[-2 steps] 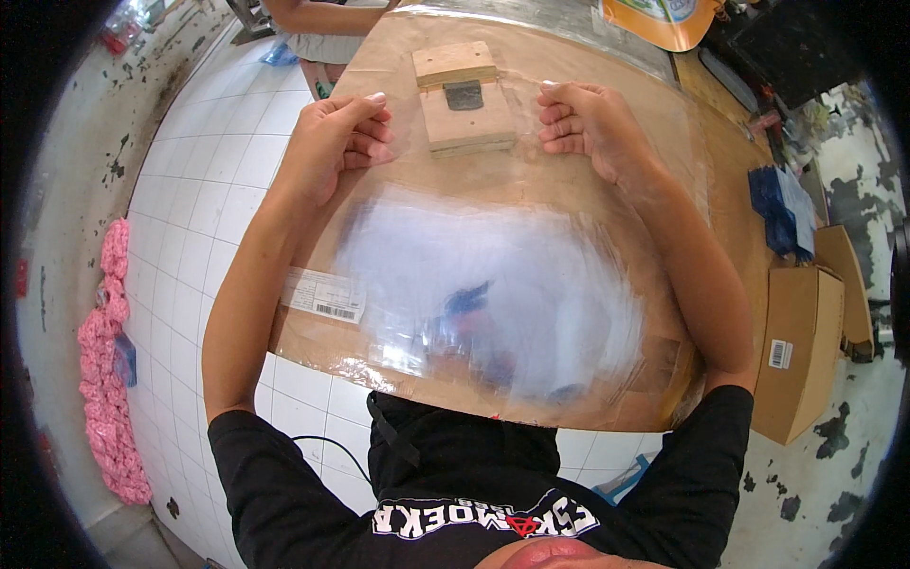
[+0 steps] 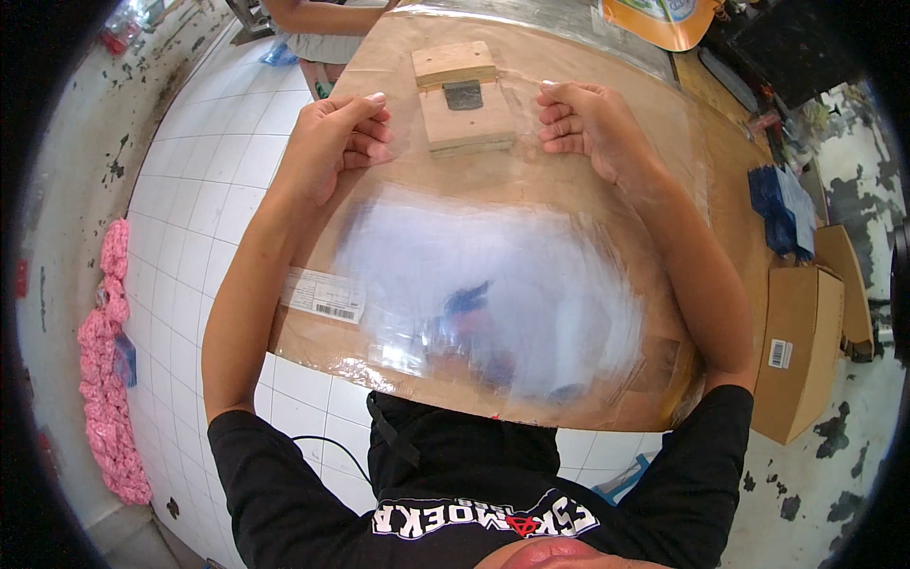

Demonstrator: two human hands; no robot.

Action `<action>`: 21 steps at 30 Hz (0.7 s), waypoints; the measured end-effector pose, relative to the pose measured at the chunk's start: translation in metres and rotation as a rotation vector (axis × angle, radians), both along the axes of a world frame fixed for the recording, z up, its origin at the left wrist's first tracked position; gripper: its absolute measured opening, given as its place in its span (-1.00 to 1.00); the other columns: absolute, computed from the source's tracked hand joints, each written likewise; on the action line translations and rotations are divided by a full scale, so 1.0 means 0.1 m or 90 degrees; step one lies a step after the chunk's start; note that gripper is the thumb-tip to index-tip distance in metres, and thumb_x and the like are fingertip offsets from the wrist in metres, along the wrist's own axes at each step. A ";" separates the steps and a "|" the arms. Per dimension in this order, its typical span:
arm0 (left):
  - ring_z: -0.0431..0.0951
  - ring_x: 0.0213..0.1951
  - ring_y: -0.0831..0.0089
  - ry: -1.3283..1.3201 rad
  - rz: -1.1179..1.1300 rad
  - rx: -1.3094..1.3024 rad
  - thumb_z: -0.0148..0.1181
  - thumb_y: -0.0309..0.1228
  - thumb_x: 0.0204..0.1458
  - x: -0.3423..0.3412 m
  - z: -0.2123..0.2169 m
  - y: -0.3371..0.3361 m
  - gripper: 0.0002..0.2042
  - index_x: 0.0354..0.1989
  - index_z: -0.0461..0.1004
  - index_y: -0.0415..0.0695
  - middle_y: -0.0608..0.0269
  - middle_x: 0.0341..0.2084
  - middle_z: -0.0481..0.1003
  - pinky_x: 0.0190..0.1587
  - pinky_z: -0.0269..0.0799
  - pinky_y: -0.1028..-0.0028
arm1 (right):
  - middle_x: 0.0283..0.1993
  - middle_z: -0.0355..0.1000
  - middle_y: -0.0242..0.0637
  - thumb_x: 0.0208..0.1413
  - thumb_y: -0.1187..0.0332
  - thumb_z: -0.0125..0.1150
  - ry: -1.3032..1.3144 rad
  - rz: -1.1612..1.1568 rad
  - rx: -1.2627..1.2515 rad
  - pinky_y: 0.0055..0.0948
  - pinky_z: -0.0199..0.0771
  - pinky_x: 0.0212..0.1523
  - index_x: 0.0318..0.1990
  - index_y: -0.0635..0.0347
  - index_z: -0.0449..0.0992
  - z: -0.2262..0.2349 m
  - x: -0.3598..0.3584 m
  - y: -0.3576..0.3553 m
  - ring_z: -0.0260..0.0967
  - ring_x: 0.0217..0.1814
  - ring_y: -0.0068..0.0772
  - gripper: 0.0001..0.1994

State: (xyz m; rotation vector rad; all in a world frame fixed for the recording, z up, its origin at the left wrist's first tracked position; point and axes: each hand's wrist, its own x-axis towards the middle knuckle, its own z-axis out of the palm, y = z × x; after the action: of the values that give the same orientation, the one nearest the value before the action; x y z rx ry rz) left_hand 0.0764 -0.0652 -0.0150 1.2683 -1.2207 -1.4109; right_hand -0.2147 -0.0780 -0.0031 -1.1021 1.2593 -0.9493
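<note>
My left hand [image 2: 343, 140] is at the left of a wooden block jig [image 2: 469, 121], with thumb and fingers closed in a pinch. On the jig's other side, my right hand [image 2: 590, 128] is curled the same way, thumb against the index finger. Faint clear glints show near the fingertips, but what the fingers hold, if anything, I cannot make out. The jig has two pale wood pieces and a dark grey patch [image 2: 463, 95] in its middle. Both hands are over a table covered in brown cardboard [image 2: 322, 337] and clear film.
A whitish, scuffed glossy area [image 2: 493, 256] lies nearer me, beside a white label [image 2: 324, 296]. At right are blue packets [image 2: 782, 211] and a cardboard box [image 2: 798, 351]. An orange pouch [image 2: 659, 21] lies at the far edge. Another person's arm [image 2: 327, 17] shows at top left; a pink bundle [image 2: 104, 370] is on the left.
</note>
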 end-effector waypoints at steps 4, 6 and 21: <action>0.49 -0.62 0.58 0.004 -0.001 0.002 0.16 -0.23 0.10 0.00 -0.01 0.00 -0.72 -0.43 0.47 -0.24 0.22 -0.57 0.49 -0.50 0.48 0.64 | -0.39 0.37 -0.20 0.10 0.23 0.16 0.002 0.002 -0.002 -0.45 0.55 -0.42 -0.28 0.39 0.46 0.01 0.01 0.01 0.42 -0.45 -0.37 -0.69; 0.48 -0.64 0.60 0.007 -0.007 0.002 0.17 -0.24 0.10 0.02 -0.02 -0.02 -0.74 -0.39 0.46 -0.23 0.23 -0.57 0.49 -0.46 0.54 0.58 | -0.38 0.37 -0.20 0.11 0.23 0.15 0.001 0.004 -0.002 -0.45 0.55 -0.42 -0.28 0.39 0.46 0.00 0.00 0.00 0.42 -0.45 -0.37 -0.70; 0.43 -0.65 0.64 -0.048 0.091 -0.075 0.19 -0.27 0.08 0.00 -0.01 0.01 -0.74 -0.24 0.48 -0.26 0.27 -0.50 0.49 -0.52 0.45 0.61 | -0.34 0.38 -0.30 0.12 0.19 0.16 -0.008 -0.042 -0.011 -0.51 0.53 -0.31 -0.22 0.34 0.46 -0.01 -0.06 -0.01 0.43 -0.34 -0.49 -0.68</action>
State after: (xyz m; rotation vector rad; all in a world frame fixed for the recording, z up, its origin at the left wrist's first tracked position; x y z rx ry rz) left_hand 0.0760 -0.0644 -0.0155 1.3098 -1.2192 -1.1815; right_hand -0.2203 -0.0793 -0.0036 -1.0721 1.2865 -1.0164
